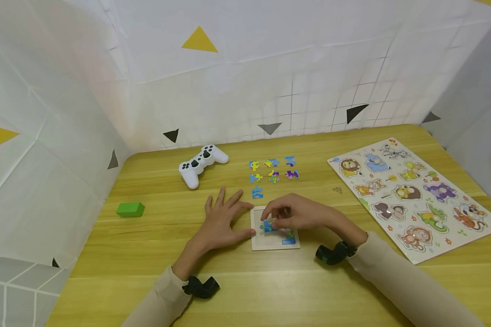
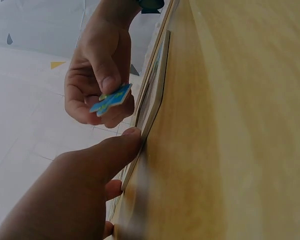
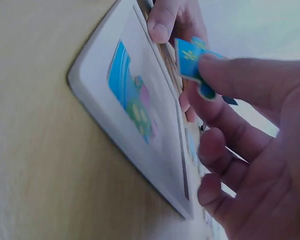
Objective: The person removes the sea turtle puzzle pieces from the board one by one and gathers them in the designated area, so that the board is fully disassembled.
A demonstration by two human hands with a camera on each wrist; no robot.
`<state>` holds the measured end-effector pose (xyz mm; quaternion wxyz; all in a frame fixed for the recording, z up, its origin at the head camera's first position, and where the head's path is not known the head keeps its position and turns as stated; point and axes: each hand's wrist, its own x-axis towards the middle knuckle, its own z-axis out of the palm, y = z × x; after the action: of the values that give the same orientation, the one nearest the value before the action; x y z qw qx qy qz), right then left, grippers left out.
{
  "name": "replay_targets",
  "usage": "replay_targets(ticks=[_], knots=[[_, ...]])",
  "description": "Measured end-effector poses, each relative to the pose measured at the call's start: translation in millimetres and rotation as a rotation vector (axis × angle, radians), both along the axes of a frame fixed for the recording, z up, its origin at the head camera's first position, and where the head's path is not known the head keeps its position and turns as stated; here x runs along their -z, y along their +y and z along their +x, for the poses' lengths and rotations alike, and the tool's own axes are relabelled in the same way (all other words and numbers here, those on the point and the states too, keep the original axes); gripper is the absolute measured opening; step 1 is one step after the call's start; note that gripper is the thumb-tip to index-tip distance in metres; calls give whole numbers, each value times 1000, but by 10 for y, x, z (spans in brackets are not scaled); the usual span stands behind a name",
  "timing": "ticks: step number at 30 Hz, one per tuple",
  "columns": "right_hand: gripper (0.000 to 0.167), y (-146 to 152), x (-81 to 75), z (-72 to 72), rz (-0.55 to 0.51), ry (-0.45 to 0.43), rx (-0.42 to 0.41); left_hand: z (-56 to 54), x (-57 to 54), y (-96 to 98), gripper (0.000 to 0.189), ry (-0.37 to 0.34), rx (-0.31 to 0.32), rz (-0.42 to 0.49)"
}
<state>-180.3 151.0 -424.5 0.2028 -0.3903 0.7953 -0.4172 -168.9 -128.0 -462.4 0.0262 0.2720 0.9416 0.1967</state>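
Note:
A small white puzzle frame (image 1: pixel 275 246) lies on the table, with joined blue, green and pink pieces (image 3: pixel 135 97) set in one corner. Above it my right hand (image 1: pixel 298 212) pinches a blue jigsaw piece (image 3: pixel 189 59) with yellow flowers between thumb and fingers. The piece is held clear of the frame, as the left wrist view shows. My left hand (image 1: pixel 222 221) lies spread on the table at the frame's left side, its thumb touching the frame's edge. Beyond the frame, several loose jigsaw pieces (image 1: pixel 257 192) lie in rows.
A white game controller (image 1: pixel 200 164) lies at the back left and a green block (image 1: pixel 130 209) at the left. On the right rests a large animal puzzle board (image 1: pixel 409 190). White sheeting (image 1: pixel 245 91) walls the table's back and sides.

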Motion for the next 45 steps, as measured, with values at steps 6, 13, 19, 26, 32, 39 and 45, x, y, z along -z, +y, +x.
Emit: replay_targets(ticks=[6, 13, 19, 26, 32, 39, 45], knots=[[18, 41, 44, -60, -4, 28, 121, -1, -18, 7, 64, -13, -5, -13], [18, 97, 112, -149, -36, 116, 245, 5, -27, 12, 63, -18, -4, -10], [19, 144, 164, -233, -43, 161, 351, 11, -24, 6, 63, -2, 1, 1], [18, 164, 201, -354, -6, 186, 390, 15, -23, 0, 63, 1, 2, 8], [24, 153, 204, -439, 16, 171, 401, 17, -28, 7, 63, -11, -3, 13], [25, 148, 199, -464, 30, 151, 398, 18, -32, 16, 64, -19, -3, 12], [30, 144, 194, -458, 61, 152, 372, 16, -31, 6, 63, -10, 0, 17]])
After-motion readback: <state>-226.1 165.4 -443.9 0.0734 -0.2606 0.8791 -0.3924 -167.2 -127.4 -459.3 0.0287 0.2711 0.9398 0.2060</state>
